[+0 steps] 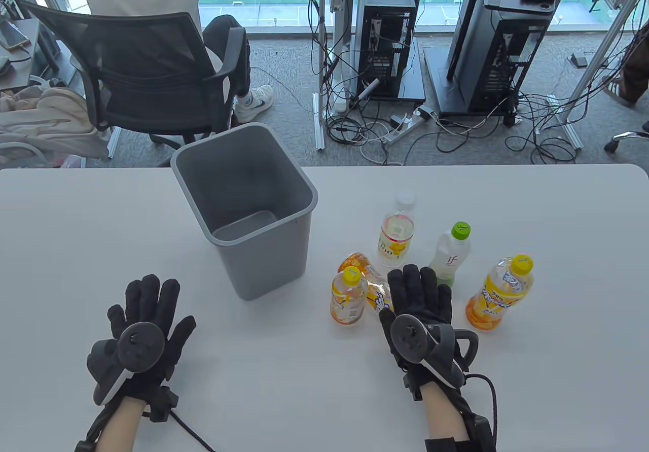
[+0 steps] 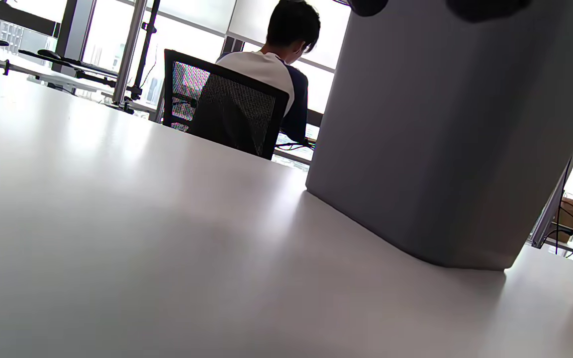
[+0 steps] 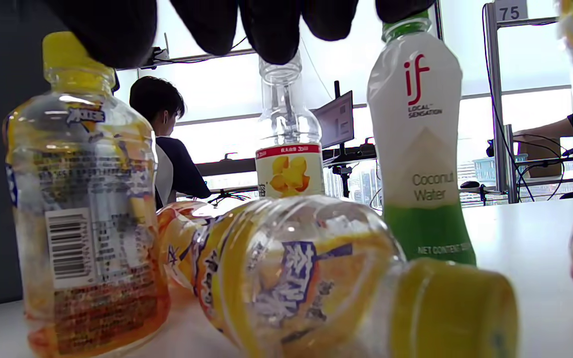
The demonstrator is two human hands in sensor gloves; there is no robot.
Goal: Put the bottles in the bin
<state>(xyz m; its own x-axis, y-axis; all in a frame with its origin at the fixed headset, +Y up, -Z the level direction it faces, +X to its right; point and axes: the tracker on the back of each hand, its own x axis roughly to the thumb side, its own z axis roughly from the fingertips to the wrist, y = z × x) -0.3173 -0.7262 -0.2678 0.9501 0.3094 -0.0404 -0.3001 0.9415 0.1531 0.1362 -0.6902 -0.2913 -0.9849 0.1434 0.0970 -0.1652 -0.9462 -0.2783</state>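
A grey bin (image 1: 268,264) stands upright on the white table, its wall close in the left wrist view (image 2: 440,139). Right of it are several bottles: a small yellow-capped one (image 1: 348,297) (image 3: 82,209), an orange one lying on its side (image 1: 367,277) (image 3: 291,268), a clear white-capped one (image 1: 396,234) (image 3: 289,149), a green-capped coconut water (image 1: 450,256) (image 3: 418,149) and a tall orange one (image 1: 499,294). My right hand (image 1: 418,289) is spread open over the lying bottle's cap end, holding nothing. My left hand (image 1: 147,305) lies open on the table, left of the bin.
The table's far edge (image 1: 456,165) runs behind the bin. Beyond it are an office chair (image 1: 147,71) with a seated person, computer towers and floor cables. Bare table (image 1: 76,229) lies left of the bin.
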